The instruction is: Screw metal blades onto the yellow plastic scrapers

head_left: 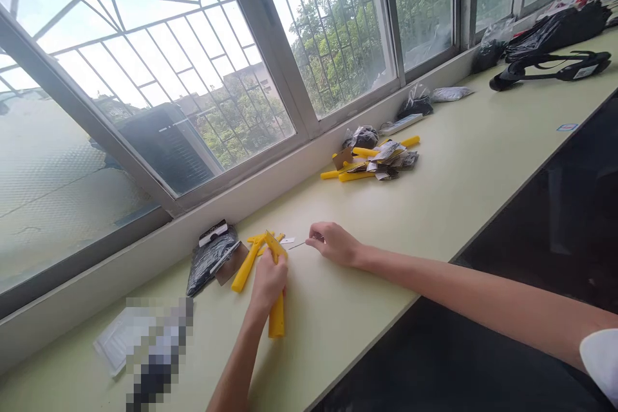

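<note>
My left hand is wrapped round a yellow plastic piece with a long handle, which points toward the table's front edge. Just left of it lies a second yellow piece with a similar handle. A short way to the right, my right hand is closed in a pinch, its fingers curled. From its fingertips a thin dark rod sticks out toward the yellow piece; what it belongs to is hidden. Behind the rod, a small white card lies on the table.
A black plastic-wrapped packet lies left of my hands. Further along are yellow pieces with paper tags, bagged items and a black strap-like device. A clear tray sits front left. Windows line the table's back.
</note>
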### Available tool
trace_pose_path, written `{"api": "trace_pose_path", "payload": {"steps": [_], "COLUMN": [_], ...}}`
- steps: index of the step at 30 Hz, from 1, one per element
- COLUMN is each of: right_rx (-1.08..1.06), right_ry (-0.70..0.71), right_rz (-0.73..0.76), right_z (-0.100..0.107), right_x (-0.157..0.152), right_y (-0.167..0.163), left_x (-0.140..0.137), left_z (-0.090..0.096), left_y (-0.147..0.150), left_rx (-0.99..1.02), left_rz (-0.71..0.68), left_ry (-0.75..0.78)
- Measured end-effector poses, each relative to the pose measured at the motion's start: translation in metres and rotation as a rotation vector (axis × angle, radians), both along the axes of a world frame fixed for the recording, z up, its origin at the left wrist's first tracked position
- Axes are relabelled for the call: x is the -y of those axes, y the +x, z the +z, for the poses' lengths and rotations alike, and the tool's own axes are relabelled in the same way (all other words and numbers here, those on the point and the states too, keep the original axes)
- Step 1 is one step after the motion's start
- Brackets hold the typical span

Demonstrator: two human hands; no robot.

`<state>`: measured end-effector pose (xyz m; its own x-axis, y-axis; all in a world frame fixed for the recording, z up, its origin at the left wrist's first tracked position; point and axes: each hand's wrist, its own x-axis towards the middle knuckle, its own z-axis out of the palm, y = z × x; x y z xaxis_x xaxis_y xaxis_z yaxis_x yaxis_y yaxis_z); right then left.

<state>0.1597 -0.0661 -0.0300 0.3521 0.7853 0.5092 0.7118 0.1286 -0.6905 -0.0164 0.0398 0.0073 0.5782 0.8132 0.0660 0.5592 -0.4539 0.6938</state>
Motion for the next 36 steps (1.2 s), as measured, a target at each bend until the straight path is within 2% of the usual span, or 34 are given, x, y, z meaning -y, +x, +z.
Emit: {"api": "trace_pose_path", "payload": {"steps": [4,6,14,19,21,22,25,28,30,36], "right_rx": [-0.007,0.009,0.038,-0.069,-0.166,-0.215,-0.315,-0.33,-0.311,-0.226], "right_ry": [-0.044,-0.075,-0.075,0.001,0.074,0.118,0.226,0.255,0.252,0.232], "right_rz": [-0.047,-0.05,-0.019,0.036,0.05,0.057,0.093,0.131,0.142,0.113], "right_z": [0.0,0.001,0.001,0.004,0.009,0.012,0.019,0.022,0.022,0.015], "right_x": [-0.001,0.0,0.002,0.001,0.002,0.003,0.008,0.012,0.012,0.008], "right_y": [0.002,0.001,0.001,-0.001,-0.003,-0.003,-0.005,-0.006,-0.007,-0.006], "left_x": [-0.013,-0.017,-0.015,-0.018,-0.016,-0.014,-0.007,0.005,0.012,0.022], "left_z": [0.002,0.002,-0.003,0.009,0.019,0.024,0.034,0.033,0.027,0.017], "left_y": [-0.005,-0.005,0.0,-0.007,-0.012,-0.014,-0.02,-0.019,-0.016,-0.006], "left_rx": [-0.174,-0.248,-0.29,-0.192,-0.095,-0.024,0.199,0.25,0.22,0.183], "left_rz": [0.129,0.152,0.143,0.155,0.161,0.149,0.036,-0.084,-0.125,-0.151], "left_ry": [0.311,0.404,0.511,0.471,0.375,0.276,-0.136,-0.439,-0.51,-0.486]}}
